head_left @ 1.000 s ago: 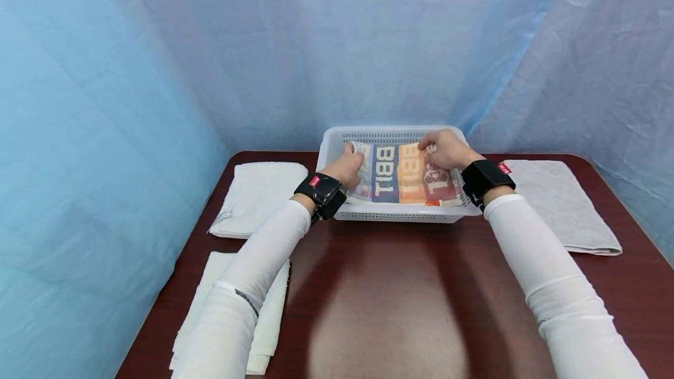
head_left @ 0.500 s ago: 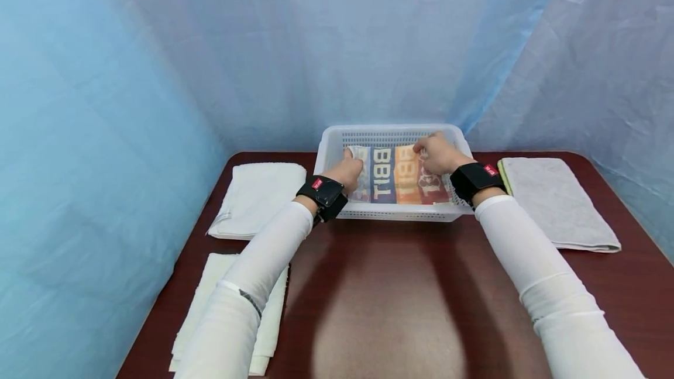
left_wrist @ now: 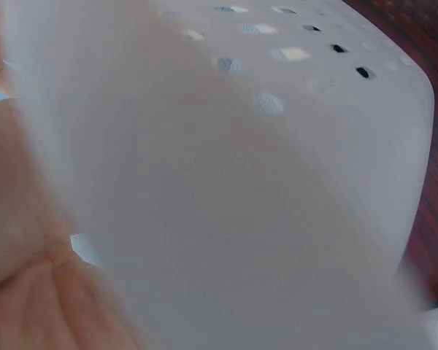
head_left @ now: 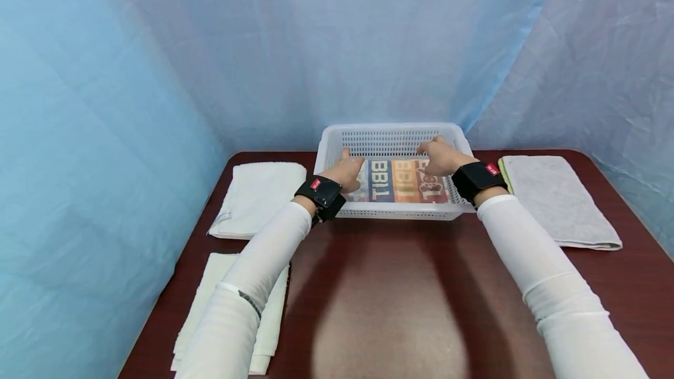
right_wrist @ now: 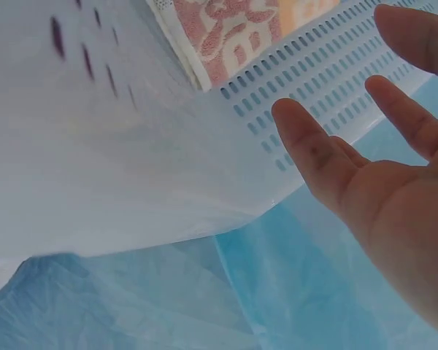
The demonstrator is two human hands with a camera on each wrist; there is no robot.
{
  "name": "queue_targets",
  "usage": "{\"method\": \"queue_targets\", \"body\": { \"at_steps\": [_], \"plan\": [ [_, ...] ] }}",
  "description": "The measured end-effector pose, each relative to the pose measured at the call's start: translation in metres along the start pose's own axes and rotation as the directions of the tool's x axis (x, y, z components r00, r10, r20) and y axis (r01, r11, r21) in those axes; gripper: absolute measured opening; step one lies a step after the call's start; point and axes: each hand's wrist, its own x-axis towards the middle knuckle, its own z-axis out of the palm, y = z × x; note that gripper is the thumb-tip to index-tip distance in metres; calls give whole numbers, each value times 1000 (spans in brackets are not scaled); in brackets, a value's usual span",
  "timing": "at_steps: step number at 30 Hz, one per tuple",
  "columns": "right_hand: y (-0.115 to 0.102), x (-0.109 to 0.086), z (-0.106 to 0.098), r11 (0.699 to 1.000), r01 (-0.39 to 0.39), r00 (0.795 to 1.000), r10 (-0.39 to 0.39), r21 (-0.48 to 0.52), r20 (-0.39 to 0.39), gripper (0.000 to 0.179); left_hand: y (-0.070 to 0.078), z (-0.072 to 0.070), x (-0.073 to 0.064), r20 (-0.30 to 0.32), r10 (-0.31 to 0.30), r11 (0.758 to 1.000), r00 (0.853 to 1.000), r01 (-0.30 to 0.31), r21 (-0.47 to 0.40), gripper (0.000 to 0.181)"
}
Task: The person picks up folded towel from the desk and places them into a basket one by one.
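Observation:
A folded towel (head_left: 402,182) with blue, orange and dark red bands and pale lettering lies flat inside the white plastic basket (head_left: 395,208). Over the basket's left end is my left hand (head_left: 344,171), its fingers apart and holding nothing visible. In the left wrist view the basket wall (left_wrist: 219,182) hides most of that hand; only part of the palm (left_wrist: 29,219) shows. My right hand (head_left: 444,158) hovers at the basket's right rear, fingers spread and off the towel. The right wrist view shows a gap between the fingers (right_wrist: 314,149) and the towel's corner (right_wrist: 226,36).
Two folded white towels lie on the left: one farther back (head_left: 265,195), one nearer (head_left: 268,320), partly under my left sleeve. A folded grey towel (head_left: 558,200) with a yellow-green edge is on the right. A blue curtain (head_left: 342,45) hangs behind the dark red table (head_left: 389,297).
The banded towel has gone down into the basket and its far edge now lies lower. Both hands have let go of it. My right hand shifted slightly left.

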Motion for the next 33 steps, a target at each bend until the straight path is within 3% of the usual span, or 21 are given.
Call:
{"method": "queue_targets", "body": {
  "at_steps": [12, 20, 28, 33],
  "plan": [
    [2, -8, 0, 999, -36, 999, 36, 23, -4, 54, 2, 0, -7, 29, -21, 998, 999, 23, -61, 64],
    [9, -14, -6, 1000, -19, 1000, 19, 6, -8, 52, 3, -1, -12, 51, 5, 1000, 999, -4, -29, 67],
    [18, -16, -6, 999, -36, 999, 36, 18, -25, 52, 0, 4, -8, 60, 27, 998, 998, -23, -63, 71],
    [21, -18, -6, 1000, 6, 999, -6, -1, -47, 49, -3, 4, -9, 42, 55, 992, 998, -50, -116, 70]
  ]
}}
